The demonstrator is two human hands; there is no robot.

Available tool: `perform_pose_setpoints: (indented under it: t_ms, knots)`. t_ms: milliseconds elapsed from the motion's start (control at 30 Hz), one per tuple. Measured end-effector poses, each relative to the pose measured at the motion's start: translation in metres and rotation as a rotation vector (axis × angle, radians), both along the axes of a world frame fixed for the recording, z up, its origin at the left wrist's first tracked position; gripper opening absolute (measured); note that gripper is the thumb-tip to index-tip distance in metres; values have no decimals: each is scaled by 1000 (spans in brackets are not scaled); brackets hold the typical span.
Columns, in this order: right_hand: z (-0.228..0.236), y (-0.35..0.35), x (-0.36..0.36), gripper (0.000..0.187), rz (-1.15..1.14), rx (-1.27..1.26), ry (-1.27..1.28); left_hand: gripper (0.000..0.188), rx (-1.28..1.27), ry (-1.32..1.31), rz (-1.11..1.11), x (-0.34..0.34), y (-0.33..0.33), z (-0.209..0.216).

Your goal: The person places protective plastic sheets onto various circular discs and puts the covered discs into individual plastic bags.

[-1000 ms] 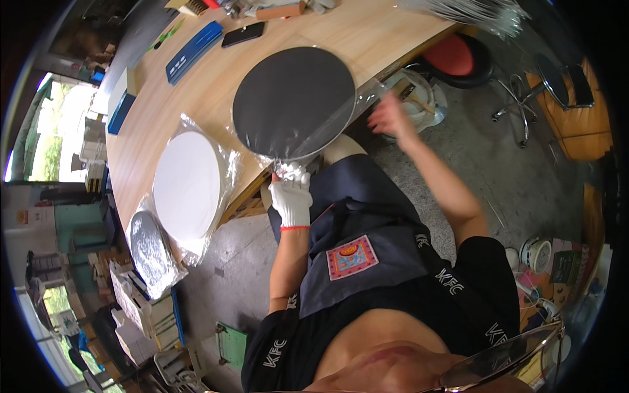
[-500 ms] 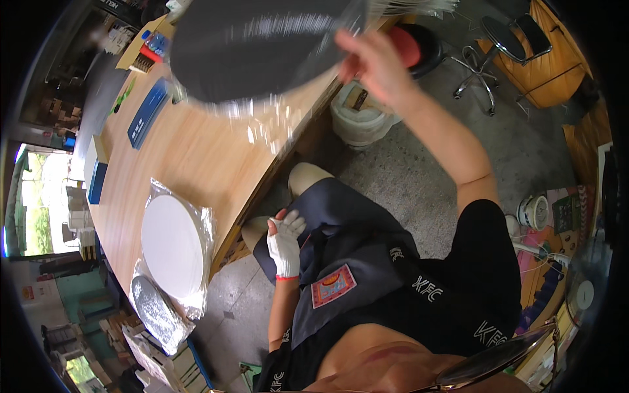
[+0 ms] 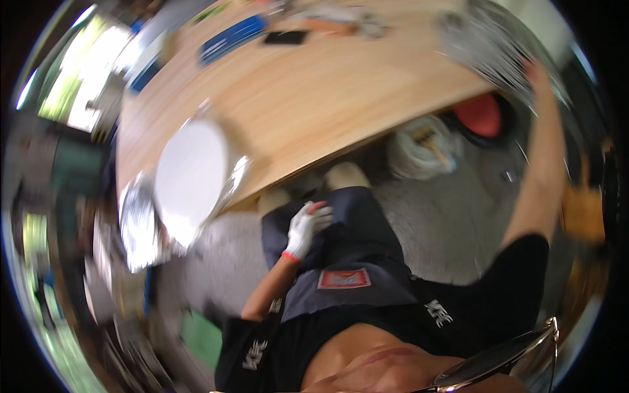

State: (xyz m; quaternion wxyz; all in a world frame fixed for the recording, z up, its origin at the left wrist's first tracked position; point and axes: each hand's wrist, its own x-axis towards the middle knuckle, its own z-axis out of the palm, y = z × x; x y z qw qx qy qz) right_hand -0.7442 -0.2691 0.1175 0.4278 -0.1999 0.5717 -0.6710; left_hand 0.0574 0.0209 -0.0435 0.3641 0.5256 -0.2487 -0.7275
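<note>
Plastic film, clear and streaky [image 3: 486,56], lies bunched at the desk's far right corner, and I judge that this corner is what matters. From my remote seat I see 2 hands set well apart. My right hand [image 3: 538,73] is bare, at the end of a fully stretched arm, and it meets the film's right side; blur hides the fingers, so I cannot tell whether they are closed on it. The film's streaks seem to slant from upper left to lower right, roughly toward that hand, though its long axis is unsure. My left hand [image 3: 305,226], in a white glove, rests over the lap with fingers loosely parted and nothing in it, much farther from the film. Nearer to it, toward the left end of the desk [image 3: 341,98], lies 1 wrapped white disc [image 3: 191,171], with a silvery packet [image 3: 139,226] just beside it.
</note>
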Motion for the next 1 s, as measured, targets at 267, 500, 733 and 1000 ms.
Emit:
perform_pose_setpoints:
  t_ms: [267,500,733,1000]
  knots:
    - [6,58,58,57,256,-6,86,36,-278,-252,-212,9,24,43]
    - [-34,129,428,40,795,-22,560,25,-828,-709,-384,31,18,104]
    - [-38,138,718,26,1085,-590,963,22,-1183,-1023,-119,89,22,139]
    - [-43,118,765,26,1079,-286,1130,22,-1138,-839,-186,120,24,134]
